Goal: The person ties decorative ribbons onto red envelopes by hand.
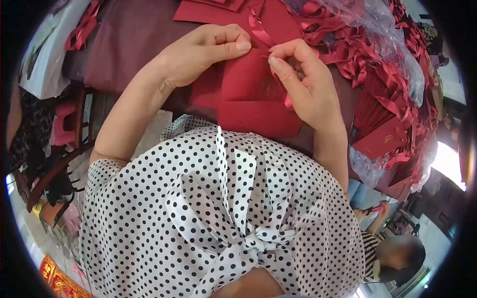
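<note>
Flat on the table in front of me lies a red paper piece (248, 82) with faint gold marks and a fold across its lower part. My left hand (213, 47) is at its top left, thumb and fingers pinched together at the edge. At its top right, my right hand (303, 74) pinches a thin red ribbon (262, 34) between thumb and index finger. The ribbon runs up between the two hands. What my left fingertips pinch is too small to make out.
Red sheets (203, 12) lie beyond my hands. To the right is a heap of red ribbons (348, 54) and red bags with clear plastic (402, 44). A chair (54, 169) stands at the left. Another person (397, 256) is at the lower right.
</note>
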{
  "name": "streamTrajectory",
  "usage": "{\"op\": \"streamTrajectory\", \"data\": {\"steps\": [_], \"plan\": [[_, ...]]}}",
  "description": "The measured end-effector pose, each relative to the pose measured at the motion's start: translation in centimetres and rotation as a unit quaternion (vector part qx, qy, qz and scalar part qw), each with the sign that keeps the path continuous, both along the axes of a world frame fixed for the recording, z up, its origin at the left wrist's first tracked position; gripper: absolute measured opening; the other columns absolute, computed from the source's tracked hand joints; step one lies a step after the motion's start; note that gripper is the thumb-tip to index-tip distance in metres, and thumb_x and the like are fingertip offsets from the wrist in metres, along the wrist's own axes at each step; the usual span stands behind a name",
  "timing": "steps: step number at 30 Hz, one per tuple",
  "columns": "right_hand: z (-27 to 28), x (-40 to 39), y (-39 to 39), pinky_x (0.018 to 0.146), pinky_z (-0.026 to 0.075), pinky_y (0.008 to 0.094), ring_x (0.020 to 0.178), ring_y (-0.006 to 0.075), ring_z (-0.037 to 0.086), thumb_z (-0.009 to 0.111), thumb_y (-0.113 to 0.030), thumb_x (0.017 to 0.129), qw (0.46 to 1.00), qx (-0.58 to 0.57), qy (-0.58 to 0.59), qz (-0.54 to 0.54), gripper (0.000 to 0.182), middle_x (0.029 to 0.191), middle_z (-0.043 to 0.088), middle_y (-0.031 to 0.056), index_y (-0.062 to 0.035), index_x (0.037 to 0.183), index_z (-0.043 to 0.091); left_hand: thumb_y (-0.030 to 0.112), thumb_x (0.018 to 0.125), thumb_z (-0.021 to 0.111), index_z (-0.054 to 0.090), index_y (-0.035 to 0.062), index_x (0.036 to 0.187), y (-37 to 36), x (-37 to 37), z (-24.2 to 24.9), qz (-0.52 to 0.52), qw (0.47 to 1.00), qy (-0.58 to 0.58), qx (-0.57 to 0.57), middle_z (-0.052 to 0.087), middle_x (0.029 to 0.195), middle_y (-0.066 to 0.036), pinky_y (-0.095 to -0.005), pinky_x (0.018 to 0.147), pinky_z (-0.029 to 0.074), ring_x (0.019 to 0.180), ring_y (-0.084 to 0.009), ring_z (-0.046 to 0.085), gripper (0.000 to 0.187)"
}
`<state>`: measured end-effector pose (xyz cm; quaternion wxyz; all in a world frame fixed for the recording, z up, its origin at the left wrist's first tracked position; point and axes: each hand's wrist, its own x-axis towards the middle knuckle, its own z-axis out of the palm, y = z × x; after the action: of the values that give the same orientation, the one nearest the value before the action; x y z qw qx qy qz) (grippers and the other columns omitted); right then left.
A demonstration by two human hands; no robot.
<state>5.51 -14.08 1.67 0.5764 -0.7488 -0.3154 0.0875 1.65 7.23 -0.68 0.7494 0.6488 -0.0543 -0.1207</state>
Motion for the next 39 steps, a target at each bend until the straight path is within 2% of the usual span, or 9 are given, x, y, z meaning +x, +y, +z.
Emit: {"op": "streamTrajectory", "data": {"steps": [8,15,18,20,26,30,36,38,39], "plan": [[1.5,0.2,0.1,0.044,0.039,0.0225,0.046,0.0061,0.049,0.059,-0.013,0.091,0.995,-0.068,0.046,0.050,0.011,0.064,0.055,0.0019,-0.0021,0.092,0.056,0.025,0.096,0.053,0.058,0.0020,0.095,1.3,0.3,0.2,-0.096,0.994,0.020,-0.048,0.052,0.099,0.003,-0.0218,0.091,0.033,0.097,-0.0064,0.046,0.023],[1.8,0.3,0.4,0.041,0.036,0.0217,0.043,0.0051,0.047,0.059,-0.013,0.091,0.995,-0.061,0.038,0.062,0.012,0.061,0.054,0.0006,-0.0018,0.093,0.056,0.021,0.095,0.053,0.060,0.0006,0.097,1.0,0.4,0.7,-0.081,0.993,0.013,-0.079,0.053,0.101,0.001,-0.0227,0.093,0.032,0.100,-0.0089,0.048,0.021],[2.3,0.2,0.4,0.042,0.037,0.0211,0.045,0.0048,0.048,0.058,-0.013,0.092,0.994,-0.076,0.066,0.049,0.012,0.066,0.056,0.0007,-0.0011,0.093,0.056,0.017,0.094,0.054,0.062,0.0000,0.096,1.0,0.7,1.6,-0.104,0.993,-0.028,-0.044,0.054,0.103,-0.001,-0.0227,0.094,0.032,0.102,-0.0107,0.049,0.019],[1.7,0.4,0.3,0.044,0.038,0.0199,0.051,0.0035,0.049,0.059,-0.013,0.092,0.996,0.010,0.061,0.062,0.013,0.073,0.058,0.0010,-0.0001,0.093,0.056,0.018,0.091,0.058,0.063,0.0002,0.095,1.3,1.0,1.6,-0.147,0.987,0.002,-0.062,0.054,0.105,-0.002,-0.0228,0.095,0.032,0.104,-0.0115,0.049,0.019],[3.1,-0.2,0.3,0.049,0.038,0.0175,0.059,0.0013,0.048,0.059,-0.012,0.092,0.987,-0.022,0.148,0.051,0.013,0.076,0.058,0.0002,0.0009,0.094,0.056,0.025,0.090,0.061,0.061,0.0012,0.090,1.0,1.0,1.1,-0.180,0.977,-0.017,-0.114,0.052,0.105,-0.003,-0.0250,0.093,0.032,0.103,-0.0128,0.046,0.024],[3.1,-0.2,0.4,0.048,0.038,0.0174,0.058,0.0014,0.048,0.059,-0.012,0.092,0.991,-0.033,0.115,0.056,0.013,0.075,0.059,0.0001,0.0009,0.094,0.056,0.027,0.090,0.061,0.059,0.0020,0.088,1.2,1.0,0.7,-0.200,0.972,-0.038,-0.115,0.051,0.104,-0.003,-0.0268,0.093,0.031,0.101,-0.0138,0.046,0.025],[3.5,0.0,-0.1,0.050,0.040,0.0178,0.057,0.0024,0.049,0.064,-0.012,0.088,0.981,-0.080,0.177,0.025,0.013,0.080,0.062,0.0021,-0.0002,0.091,0.060,0.025,0.088,0.064,0.059,0.0036,0.087,1.3,0.6,0.6,-0.186,0.980,-0.049,-0.047,0.052,0.105,-0.002,-0.0259,0.092,0.033,0.102,-0.0119,0.047,0.022],[2.3,0.2,-0.3,0.053,0.044,0.0198,0.058,0.0047,0.053,0.067,-0.010,0.083,0.996,-0.072,0.001,0.045,0.012,0.092,0.063,0.0055,0.0006,0.085,0.063,0.019,0.086,0.066,0.058,0.0042,0.090,1.2,0.3,0.7,-0.130,0.989,0.044,-0.057,0.052,0.105,0.000,-0.0226,0.088,0.036,0.100,-0.0090,0.048,0.017],[2.2,0.1,-0.2,0.053,0.044,0.0198,0.058,0.0047,0.053,0.067,-0.010,0.083,0.996,-0.072,0.004,0.043,0.012,0.092,0.063,0.0055,0.0006,0.085,0.063,0.013,0.085,0.066,0.058,0.0044,0.091,1.3,0.5,0.3,-0.118,0.990,0.038,-0.068,0.051,0.104,0.002,-0.0200,0.085,0.038,0.097,-0.0068,0.048,0.013]]}}
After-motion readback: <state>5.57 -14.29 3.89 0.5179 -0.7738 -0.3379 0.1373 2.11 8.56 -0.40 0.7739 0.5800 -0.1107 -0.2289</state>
